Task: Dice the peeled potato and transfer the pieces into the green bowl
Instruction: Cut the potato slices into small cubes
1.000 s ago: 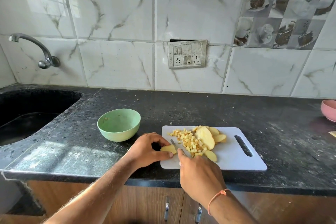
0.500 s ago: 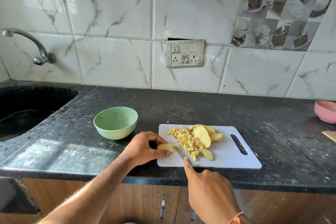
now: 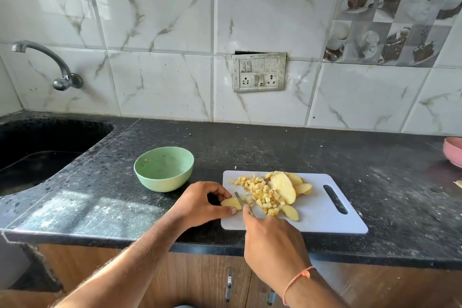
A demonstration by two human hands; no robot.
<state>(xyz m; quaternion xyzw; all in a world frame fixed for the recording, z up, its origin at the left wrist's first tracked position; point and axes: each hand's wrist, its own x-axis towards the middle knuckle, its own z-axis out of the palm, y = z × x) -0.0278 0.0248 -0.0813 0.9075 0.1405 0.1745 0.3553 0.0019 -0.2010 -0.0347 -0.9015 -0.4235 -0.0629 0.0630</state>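
Observation:
A white cutting board point(image 3: 322, 217) lies near the counter's front edge. On it is a heap of small potato cubes point(image 3: 260, 194) with several larger potato slices point(image 3: 283, 186) beside and behind them. My left hand point(image 3: 200, 204) pinches a potato slice point(image 3: 231, 203) at the board's left edge. My right hand point(image 3: 273, 240) grips a knife point(image 3: 238, 197), forefinger along its back; the blade rests on that slice. The green bowl point(image 3: 163, 169) stands left of the board, with only a few small bits inside.
A dark sink point(image 3: 37, 155) with a metal tap point(image 3: 50, 65) fills the left of the black stone counter point(image 3: 275, 147). A pink bowl point(image 3: 453, 155) sits at the far right edge. A switch panel point(image 3: 258, 72) is on the tiled wall.
My right hand drew the knife back toward me, then moved forward again and set the blade on the slice. My left hand kept holding the slice.

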